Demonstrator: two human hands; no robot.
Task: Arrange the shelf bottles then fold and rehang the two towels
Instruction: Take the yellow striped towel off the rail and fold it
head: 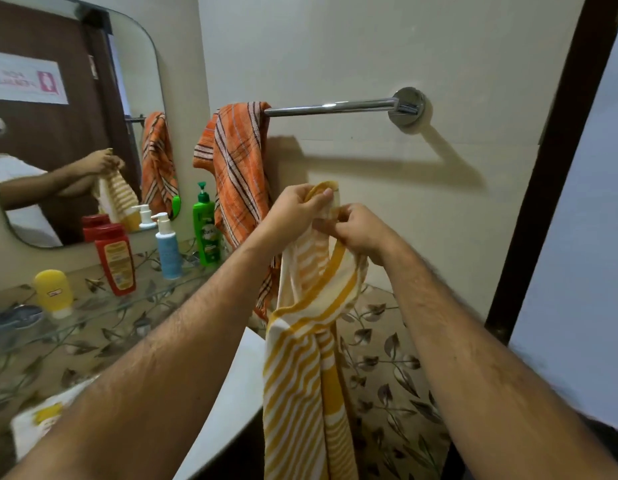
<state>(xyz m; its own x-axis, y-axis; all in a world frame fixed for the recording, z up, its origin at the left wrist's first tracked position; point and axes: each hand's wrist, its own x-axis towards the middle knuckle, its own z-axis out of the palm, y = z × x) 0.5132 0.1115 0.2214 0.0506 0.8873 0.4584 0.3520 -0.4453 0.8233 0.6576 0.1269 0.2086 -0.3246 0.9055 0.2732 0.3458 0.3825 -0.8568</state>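
A yellow-and-white striped towel [302, 368] hangs down in front of me, bunched at its top. My left hand [295, 206] grips its upper edge and my right hand [361, 233] pinches the cloth just beside it. An orange checked towel [236, 174] is draped over the left end of a chrome towel rail [335, 107] on the wall. On the glass shelf [103, 306] at left stand a yellow bottle [54, 293], a red bottle [115, 259], a blue pump bottle [168, 249] and a green pump bottle [206, 228].
A mirror [68, 133] above the shelf reflects my arms and the towels. A white basin [228, 403] lies below my left forearm. Leaf-patterned tiles [387, 368] cover the lower wall. A dark door frame [550, 168] runs down the right side.
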